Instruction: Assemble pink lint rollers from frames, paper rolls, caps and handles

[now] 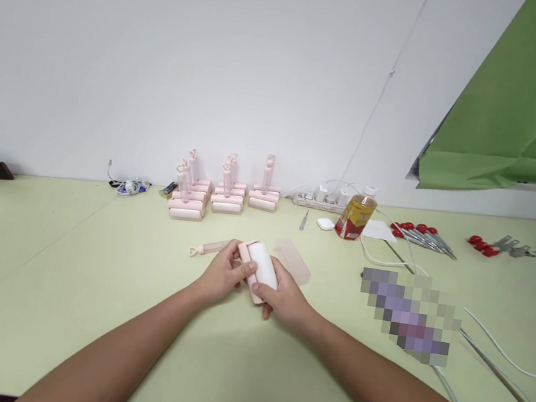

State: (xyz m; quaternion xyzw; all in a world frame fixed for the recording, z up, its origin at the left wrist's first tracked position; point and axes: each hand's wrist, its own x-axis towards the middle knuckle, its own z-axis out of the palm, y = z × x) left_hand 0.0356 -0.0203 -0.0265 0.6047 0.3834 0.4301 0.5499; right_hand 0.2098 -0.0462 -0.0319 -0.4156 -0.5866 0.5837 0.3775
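Both hands hold a pink lint roller head (263,264) with a white sticky roll, tilted above the table. My left hand (225,268) grips its pink side, the thumb lying across the front. My right hand (287,294) wraps the other end, with its thumb on the lower part. Just left of my left hand lies a clear pink handle (213,246) with a heart-shaped loop, partly covered by the fingers. A translucent pink cover (295,260) rests flat on the table behind my right hand.
Several pink lint rollers (186,206) stand with upright handles near the wall. Behind are a power strip (318,202), a small screwdriver-like tool (304,220), a bottle (356,215) and red-ended tools (424,236). White cables (502,353) and a blurred-out object (406,319) lie at right.
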